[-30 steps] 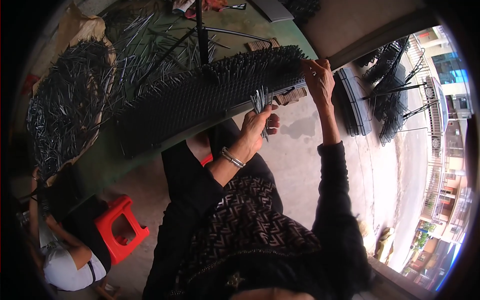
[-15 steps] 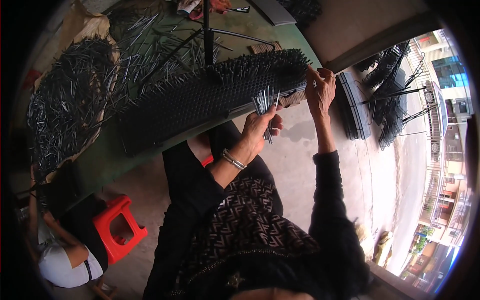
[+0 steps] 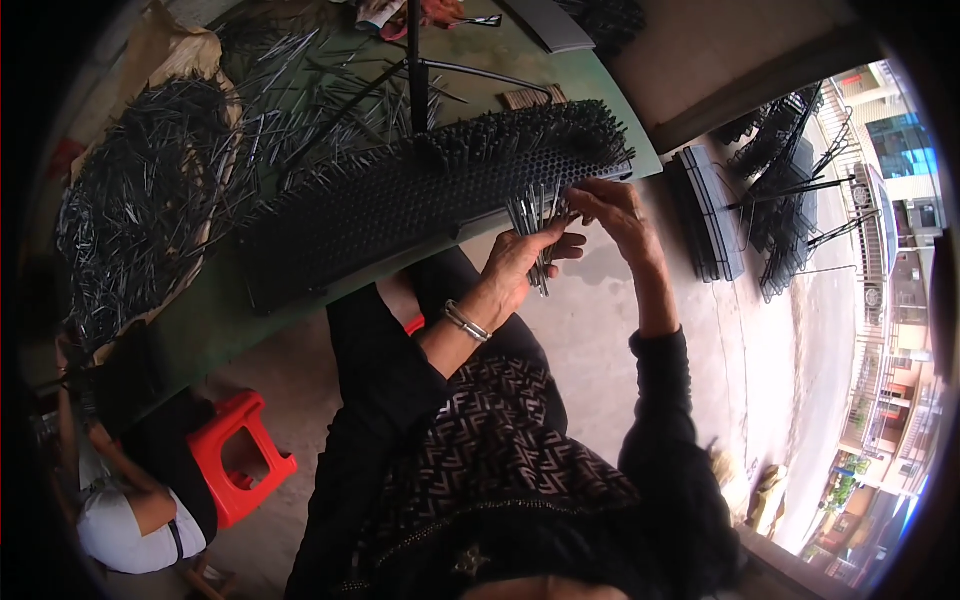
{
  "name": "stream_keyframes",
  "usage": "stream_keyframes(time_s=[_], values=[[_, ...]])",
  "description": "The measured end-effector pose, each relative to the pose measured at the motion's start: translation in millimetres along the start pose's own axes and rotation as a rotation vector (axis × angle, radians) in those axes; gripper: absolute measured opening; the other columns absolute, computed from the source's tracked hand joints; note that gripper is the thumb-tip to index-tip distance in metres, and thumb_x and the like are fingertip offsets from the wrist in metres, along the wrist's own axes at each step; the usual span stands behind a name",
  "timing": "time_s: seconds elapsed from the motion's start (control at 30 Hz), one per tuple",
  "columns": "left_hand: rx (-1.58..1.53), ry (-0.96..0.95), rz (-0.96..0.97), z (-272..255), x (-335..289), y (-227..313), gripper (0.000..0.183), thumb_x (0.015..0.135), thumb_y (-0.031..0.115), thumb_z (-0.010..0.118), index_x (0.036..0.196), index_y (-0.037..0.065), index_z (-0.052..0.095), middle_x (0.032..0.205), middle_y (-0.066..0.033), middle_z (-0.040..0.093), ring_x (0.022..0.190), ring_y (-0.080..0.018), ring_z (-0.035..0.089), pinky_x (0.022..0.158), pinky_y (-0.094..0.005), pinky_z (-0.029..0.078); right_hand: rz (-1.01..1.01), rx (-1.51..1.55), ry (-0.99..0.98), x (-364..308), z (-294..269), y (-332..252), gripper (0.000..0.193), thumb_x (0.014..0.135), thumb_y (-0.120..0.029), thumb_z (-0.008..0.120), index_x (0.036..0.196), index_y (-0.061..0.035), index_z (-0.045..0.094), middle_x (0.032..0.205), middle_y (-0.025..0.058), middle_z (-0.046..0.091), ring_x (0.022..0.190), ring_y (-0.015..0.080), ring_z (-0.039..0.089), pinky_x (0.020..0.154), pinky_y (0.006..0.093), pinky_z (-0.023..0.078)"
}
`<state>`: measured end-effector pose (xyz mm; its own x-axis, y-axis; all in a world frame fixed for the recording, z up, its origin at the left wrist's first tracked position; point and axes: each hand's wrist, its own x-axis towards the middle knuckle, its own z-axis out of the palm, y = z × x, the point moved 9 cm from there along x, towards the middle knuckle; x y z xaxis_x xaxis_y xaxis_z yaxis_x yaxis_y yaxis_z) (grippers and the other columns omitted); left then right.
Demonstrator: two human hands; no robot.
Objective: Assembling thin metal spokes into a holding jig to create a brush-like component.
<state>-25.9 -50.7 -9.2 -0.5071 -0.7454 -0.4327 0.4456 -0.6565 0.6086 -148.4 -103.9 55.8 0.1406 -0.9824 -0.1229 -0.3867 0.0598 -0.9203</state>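
Note:
A bundle of thin dark metal-looking rods (image 3: 523, 212) is wrapped in my left hand (image 3: 513, 264), just off the front edge of the table. My right hand (image 3: 625, 220) is closed in a pinch at the top ends of this bundle; its fingertips touch the rods and partly hide them. Behind both hands lies a long black perforated board (image 3: 350, 222) with rows of holes. Many short rods (image 3: 530, 132) stand upright in its far rows, most densely toward the right end. The nearer rows show bare holes.
Loose rods (image 3: 290, 110) lie scattered on the green table (image 3: 205, 352), beside a large heaped sack of rods (image 3: 135, 215). A black stand (image 3: 417, 90) rises behind the board. Grey racks (image 3: 708, 215) stand at right. A red stool (image 3: 235, 455) and another person (image 3: 140, 530) are lower left.
My right hand has moved left and down from the board's right end to the rod tips in my left hand. My left hand has barely moved.

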Motion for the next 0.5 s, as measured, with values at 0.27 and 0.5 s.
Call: stream_keyframes(time_s=[0.27, 0.5], values=[[0.053, -0.048, -0.068, -3.0, 4.7, -2.5, 0.028, 0.094, 0.020, 0.061, 0.120, 0.010, 0.064, 0.112, -0.0083, 0.071, 0.101, -0.0182, 0.069, 0.055, -0.0214, 0.040, 0.042, 0.105, -0.028, 0.2, -3.6, -4.5, 0.028, 0.092, -0.024, 0.065, 0.091, 0.0035, 0.068, 0.076, 0.0045, 0.065, 0.072, 0.0101, 0.060, 0.064, 0.0248, 0.048], [0.070, -0.072, -0.055, -1.6, 8.8, -1.4, 0.034, 0.092, 0.026, 0.065, 0.122, 0.010, 0.062, 0.112, -0.0090, 0.070, 0.103, -0.0179, 0.068, 0.055, -0.0201, 0.036, 0.053, 0.103, -0.103, 2.7, -8.9, -9.0, 0.020, 0.092, -0.014, 0.063, 0.098, 0.0039, 0.066, 0.080, 0.0065, 0.067, 0.073, 0.0118, 0.063, 0.069, 0.0258, 0.051]])
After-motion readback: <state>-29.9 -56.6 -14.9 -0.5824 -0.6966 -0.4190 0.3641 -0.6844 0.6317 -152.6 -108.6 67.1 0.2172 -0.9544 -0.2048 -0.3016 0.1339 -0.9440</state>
